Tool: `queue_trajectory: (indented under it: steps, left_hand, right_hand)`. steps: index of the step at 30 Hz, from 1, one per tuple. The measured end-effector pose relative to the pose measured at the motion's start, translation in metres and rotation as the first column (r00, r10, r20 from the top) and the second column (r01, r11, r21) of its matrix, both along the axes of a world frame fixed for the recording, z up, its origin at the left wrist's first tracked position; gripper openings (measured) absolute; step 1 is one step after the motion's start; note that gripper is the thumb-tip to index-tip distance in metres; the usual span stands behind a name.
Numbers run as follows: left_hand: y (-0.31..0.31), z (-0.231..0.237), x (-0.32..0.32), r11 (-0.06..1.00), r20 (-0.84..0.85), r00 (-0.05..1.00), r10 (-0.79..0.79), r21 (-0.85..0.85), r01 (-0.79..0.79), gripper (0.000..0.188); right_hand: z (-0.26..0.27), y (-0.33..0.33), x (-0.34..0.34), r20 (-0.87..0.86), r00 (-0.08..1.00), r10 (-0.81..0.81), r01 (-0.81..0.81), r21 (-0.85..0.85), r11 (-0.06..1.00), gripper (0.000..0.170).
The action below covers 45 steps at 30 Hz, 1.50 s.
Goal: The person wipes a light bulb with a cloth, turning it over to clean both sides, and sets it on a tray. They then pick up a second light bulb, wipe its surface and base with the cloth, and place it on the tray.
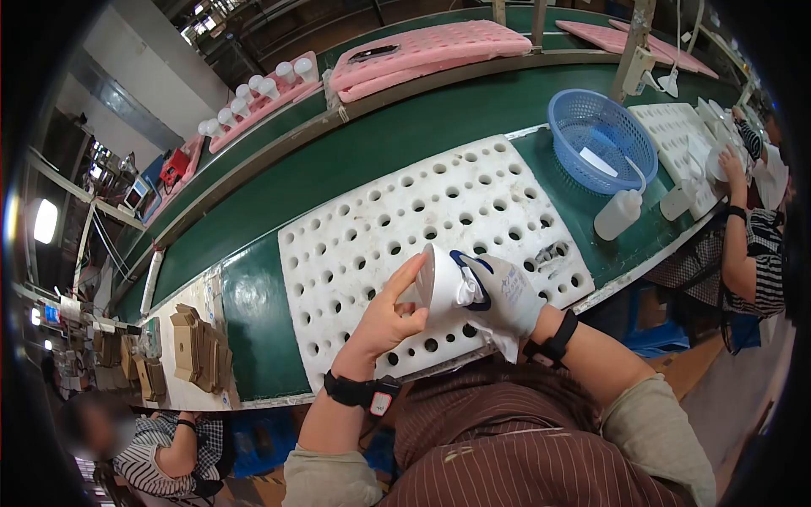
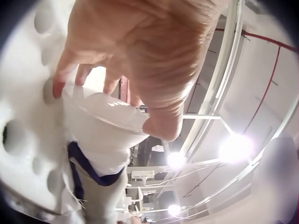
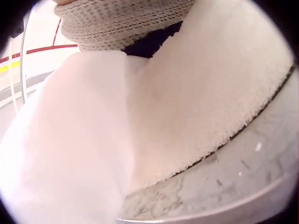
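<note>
A white, flared, cone-shaped lamp part (image 1: 441,291) is held between both hands above a white foam board (image 1: 325,245) full of round holes. My bare left hand (image 1: 387,313) spans its wide rim, fingers on the far side and thumb on the near side. In the left wrist view, the fingertips and thumb sit at opposite edges of the glossy rim (image 2: 100,112). My right hand (image 1: 513,297), in a pale glove with dark blue edging, grips the narrower end through a white cloth (image 1: 504,342). That cloth (image 3: 74,135) fills much of the right wrist view.
A blue plastic basket (image 1: 557,127) and a white squeeze bottle (image 1: 618,215) stand right of the board on the green bench. Folded cardboard pieces (image 1: 198,351) lie at left. Behind are pink foam boards (image 1: 431,51) and several white bulbs (image 1: 266,88). Other people sit at both sides.
</note>
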<state>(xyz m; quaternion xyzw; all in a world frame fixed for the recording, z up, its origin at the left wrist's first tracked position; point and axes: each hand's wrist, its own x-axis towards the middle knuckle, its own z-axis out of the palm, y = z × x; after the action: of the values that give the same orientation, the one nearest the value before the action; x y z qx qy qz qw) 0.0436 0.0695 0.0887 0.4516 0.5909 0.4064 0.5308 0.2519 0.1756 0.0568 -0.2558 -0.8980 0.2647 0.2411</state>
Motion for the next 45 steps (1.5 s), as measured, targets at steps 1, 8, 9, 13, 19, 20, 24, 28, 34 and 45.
queue_trajectory:
  steps: [1, 8, 9, 13, 19, 20, 24, 28, 34, 45]
  left_hand:
    - [-0.002, -0.007, -0.002, 1.0, 0.016, 1.0, -0.013, 0.021, 0.013, 0.076]
    - [0.004, 0.004, 0.0, 0.999, -0.038, 0.999, 0.039, 0.017, -0.038, 0.066]
    - [0.01, 0.002, 0.002, 0.999, -0.035, 0.999, 0.039, 0.019, -0.038, 0.066]
    - [0.025, 0.002, 0.01, 0.979, 0.164, 0.972, 0.17, -0.139, -0.148, 0.068]
    - [0.011, -0.005, -0.005, 0.999, 0.083, 0.996, 0.031, -0.022, -0.03, 0.073]
    - [0.011, -0.006, -0.006, 0.998, 0.014, 0.999, -0.034, 0.049, 0.033, 0.075]
    - [0.015, 0.002, -0.003, 0.996, -0.009, 0.998, -0.057, 0.061, 0.058, 0.075]
    - [0.034, 0.027, 0.017, 0.951, 0.241, 0.947, 0.213, -0.273, -0.145, 0.075]
    - [0.021, 0.014, 0.007, 0.979, 0.24, 0.962, 0.13, -0.185, -0.086, 0.077]
    - [0.036, 0.022, 0.024, 0.94, 0.268, 0.92, 0.285, -0.266, -0.214, 0.069]
  right_hand:
    - [0.002, 0.001, -0.001, -0.008, 1.0, -0.009, 0.009, -0.022, 1.0, 0.067]
    - [0.0, 0.003, -0.003, 0.035, 0.999, -0.013, 0.014, -0.023, 1.0, 0.064]
    - [0.001, 0.002, -0.003, 0.022, 1.0, -0.012, 0.012, -0.015, 1.0, 0.064]
    - [0.007, 0.001, -0.003, -0.044, 0.999, -0.003, 0.0, -0.049, 0.999, 0.062]
    - [0.006, 0.004, -0.002, -0.016, 1.0, 0.001, -0.002, -0.064, 0.998, 0.061]
    - [0.007, 0.004, -0.002, -0.018, 1.0, 0.001, -0.002, -0.06, 0.998, 0.061]
    - [0.008, 0.003, -0.003, 0.035, 0.999, 0.014, -0.011, -0.078, 0.997, 0.062]
    - [0.008, 0.003, -0.002, 0.039, 0.999, 0.004, -0.001, -0.066, 0.998, 0.063]
    - [0.007, 0.003, -0.001, 0.05, 0.999, 0.007, -0.004, -0.056, 0.998, 0.064]
    - [0.0, 0.001, -0.001, 0.094, 0.995, 0.025, -0.027, 0.024, 0.999, 0.065]
